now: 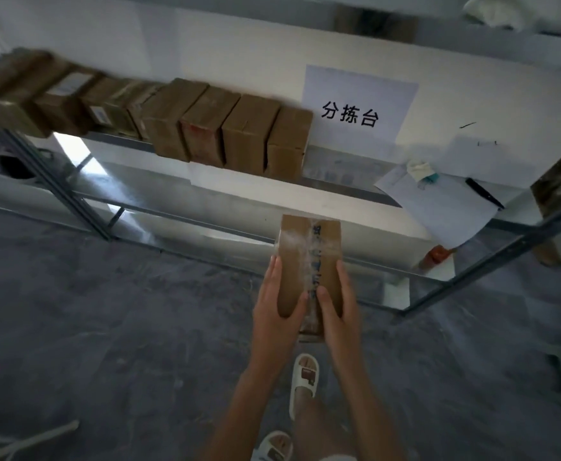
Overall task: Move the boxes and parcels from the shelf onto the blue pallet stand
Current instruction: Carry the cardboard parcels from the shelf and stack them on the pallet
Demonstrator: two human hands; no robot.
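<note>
A narrow brown cardboard box (pixel 309 257) with clear tape down its top is held in front of me, clear of the shelf. My left hand (pixel 277 307) grips its left side with the thumb on top. My right hand (pixel 339 304) grips its right side, thumb on top too. A row of several brown boxes (pixel 225 131) stands on the metal shelf (pixel 339 188), running off to the left. The blue pallet stand is not in view.
A white sign with black characters (pixel 355 104) hangs on the wall behind the shelf. Papers (pixel 445 204), a black pen (pixel 483 193) and a small clip lie on the shelf's right end. Grey floor lies below; my sandalled feet (pixel 302 380) stand on it.
</note>
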